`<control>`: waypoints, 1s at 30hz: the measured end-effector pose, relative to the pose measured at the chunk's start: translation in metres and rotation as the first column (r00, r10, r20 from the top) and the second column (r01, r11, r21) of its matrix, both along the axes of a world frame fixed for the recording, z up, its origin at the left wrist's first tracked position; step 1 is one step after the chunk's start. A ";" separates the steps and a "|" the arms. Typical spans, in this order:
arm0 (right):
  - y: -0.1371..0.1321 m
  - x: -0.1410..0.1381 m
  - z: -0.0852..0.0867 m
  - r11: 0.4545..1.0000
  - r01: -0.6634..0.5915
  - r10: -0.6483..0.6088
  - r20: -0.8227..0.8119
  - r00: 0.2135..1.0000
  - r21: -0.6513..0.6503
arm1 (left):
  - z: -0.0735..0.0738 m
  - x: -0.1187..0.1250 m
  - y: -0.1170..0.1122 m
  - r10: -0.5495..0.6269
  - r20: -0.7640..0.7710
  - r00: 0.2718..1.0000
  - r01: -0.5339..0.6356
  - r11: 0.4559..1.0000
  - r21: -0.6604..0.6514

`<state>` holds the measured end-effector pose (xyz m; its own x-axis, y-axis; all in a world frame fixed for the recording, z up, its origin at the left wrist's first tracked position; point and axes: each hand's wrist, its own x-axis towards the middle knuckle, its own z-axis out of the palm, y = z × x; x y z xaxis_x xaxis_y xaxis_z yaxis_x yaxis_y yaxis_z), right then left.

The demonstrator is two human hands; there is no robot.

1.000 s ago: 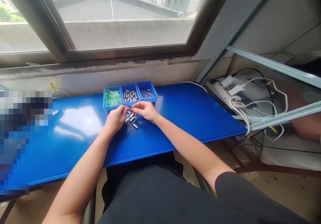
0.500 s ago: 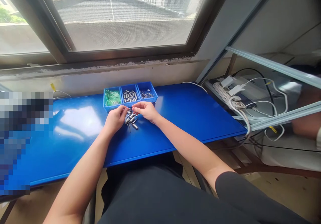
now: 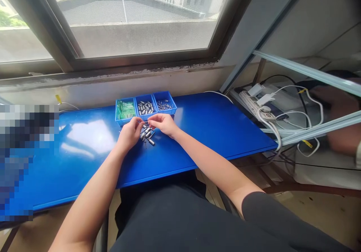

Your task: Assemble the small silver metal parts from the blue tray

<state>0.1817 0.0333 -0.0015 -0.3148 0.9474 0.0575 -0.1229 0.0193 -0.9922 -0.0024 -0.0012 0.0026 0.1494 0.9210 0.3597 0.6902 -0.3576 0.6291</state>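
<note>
1. Held left hand (image 3: 130, 131) curled nearly closed, with thumb and forefinger brought together at the tips and pointed toward right hand (image 3: 164, 125).
2. Held right hand in a similar pinch, just beside the left, with thumb and forefinger almost meeting and the palm loosely rounded.
3. Gripped a slim metal piece (image 3: 146, 122) between the two sets of fingertips, in the narrow gap from hand to hand; could not tell its exact shape, nor whether one part or two.
4. Saw a loose pile of metal parts (image 3: 147, 133), cylinders and thin pins mixed, on blue table (image 3: 211, 131), directly below the fingertips and spreading slightly toward the body.
5. Found three blue bins (image 3: 121, 122) in a row just beyond both hands.
6. Saw green material (image 3: 125, 108) in the left bin, beyond the left hand.
7. Saw short metal cylinders (image 3: 145, 108) in the middle bin, straight beyond the gap between hands.
8. Saw slender pins (image 3: 165, 105) in the right bin, beyond the right hand.
9. Noticed a power strip (image 3: 248, 99) with white plugs (image 3: 265, 99), well to the right of the right hand.
10. Noticed a window (image 3: 141, 37) well beyond both hands.
</note>
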 end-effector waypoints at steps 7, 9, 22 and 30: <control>-0.002 -0.001 0.001 1.000 -0.012 0.012 0.016 1.000 0.004 | 0.005 0.001 -0.003 -0.004 0.002 1.000 0.004 0.999 -0.032; -0.001 -0.001 0.001 1.000 -0.004 0.004 0.004 1.000 0.002 | 0.005 0.003 -0.004 -0.022 0.026 0.999 0.022 0.999 -0.031; -0.001 -0.001 0.000 1.000 0.001 -0.001 0.004 1.000 0.007 | 0.001 0.000 -0.001 -0.019 0.033 0.999 0.020 1.000 -0.015; 0.000 -0.001 -0.003 0.999 -0.028 0.026 0.038 0.999 0.047 | 0.000 0.000 0.000 -0.001 -0.011 1.000 0.002 1.000 0.024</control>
